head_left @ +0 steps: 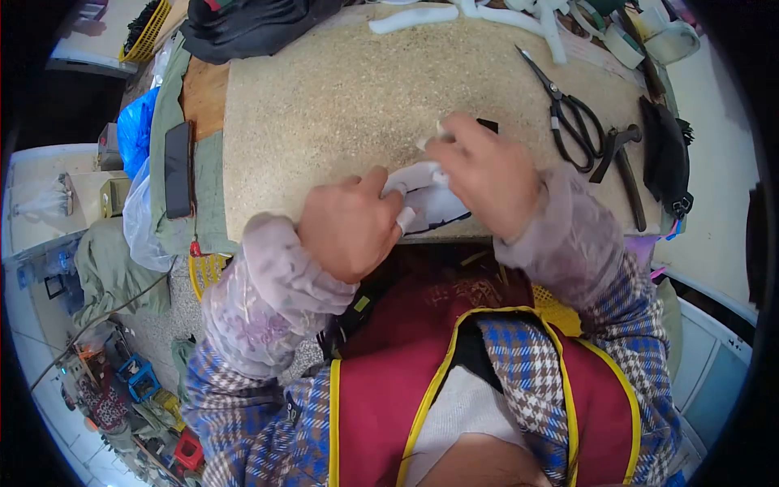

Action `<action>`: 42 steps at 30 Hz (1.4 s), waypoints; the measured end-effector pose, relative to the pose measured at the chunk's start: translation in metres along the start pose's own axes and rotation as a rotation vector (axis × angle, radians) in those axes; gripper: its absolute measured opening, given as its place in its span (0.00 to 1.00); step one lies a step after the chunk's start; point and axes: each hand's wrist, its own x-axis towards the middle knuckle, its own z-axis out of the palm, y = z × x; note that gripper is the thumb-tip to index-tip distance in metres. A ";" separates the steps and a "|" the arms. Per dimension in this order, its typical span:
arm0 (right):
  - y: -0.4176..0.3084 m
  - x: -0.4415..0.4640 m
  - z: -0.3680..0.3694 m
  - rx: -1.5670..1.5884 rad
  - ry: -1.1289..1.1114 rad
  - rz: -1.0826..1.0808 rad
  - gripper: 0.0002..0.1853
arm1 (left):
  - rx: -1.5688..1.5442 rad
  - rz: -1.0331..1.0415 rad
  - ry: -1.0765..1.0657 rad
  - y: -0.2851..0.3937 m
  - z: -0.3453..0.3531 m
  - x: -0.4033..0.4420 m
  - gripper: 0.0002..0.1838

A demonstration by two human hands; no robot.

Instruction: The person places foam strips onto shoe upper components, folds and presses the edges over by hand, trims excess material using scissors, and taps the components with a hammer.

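Observation:
My left hand [349, 221] is closed, its fingers pinching the left end of a curved white piece with a dark edge [434, 203]. The piece hangs near the worktable's front edge, and its exact kind is unclear. My right hand [489, 174] has its fingers bent at the piece's upper right end and appears to grip it. White wraps cover some of my fingertips. Part of the piece is hidden behind my fingers. Just beyond my right hand, a small black item [488, 125] lies on the speckled worktable [324, 105].
Black-handled scissors [574, 122] and a hammer [623, 166] lie on the right, beside a black pouch [667, 158]. A dark phone-like object [178, 170] rests on green cloth at left. White strips [418, 18], tape rolls [623, 46] and dark fabric [243, 28] line the back.

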 end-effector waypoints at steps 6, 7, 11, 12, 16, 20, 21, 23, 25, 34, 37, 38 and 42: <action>-0.007 -0.036 0.001 0.036 0.146 -0.371 0.12 | -0.023 0.259 0.020 -0.036 0.022 0.036 0.04; -0.004 -0.043 0.011 0.033 0.124 -0.331 0.12 | -0.063 0.350 0.069 -0.041 0.023 0.044 0.05; 0.001 -0.056 0.023 0.061 0.082 -0.213 0.14 | -1.088 -0.337 -0.383 -0.041 0.013 0.063 0.08; 0.000 -0.057 0.024 0.078 0.085 -0.195 0.14 | -1.158 -0.382 -0.335 -0.041 0.015 0.062 0.09; 0.001 -0.055 0.024 0.094 0.079 -0.186 0.12 | -1.237 -0.451 -0.160 -0.041 0.030 0.050 0.07; 0.002 -0.055 0.030 0.111 0.144 -0.219 0.11 | -1.213 -0.474 -0.175 -0.042 0.029 0.048 0.08; 0.002 -0.056 0.030 0.110 0.134 -0.217 0.11 | -1.203 -0.453 -0.192 -0.043 0.030 0.048 0.08; 0.003 -0.056 0.026 0.109 0.087 -0.198 0.12 | -1.120 -0.448 -0.175 -0.038 0.028 0.049 0.09; 0.002 -0.057 0.027 0.117 0.096 -0.172 0.13 | -1.037 -0.434 -0.129 -0.033 0.028 0.048 0.10; 0.002 -0.041 0.023 -0.078 -0.019 -0.214 0.12 | -0.791 -0.409 0.099 -0.022 0.040 0.038 0.11; 0.015 -0.024 0.005 -0.075 -0.274 -0.284 0.12 | -0.854 -0.414 0.045 -0.029 0.048 0.036 0.10; 0.018 -0.018 -0.003 -0.085 -0.348 -0.312 0.13 | -0.905 -0.406 0.005 -0.037 0.050 0.036 0.09; 0.004 -0.022 -0.006 -0.274 -0.018 -0.545 0.12 | -1.034 -0.408 0.022 -0.065 -0.001 0.052 0.03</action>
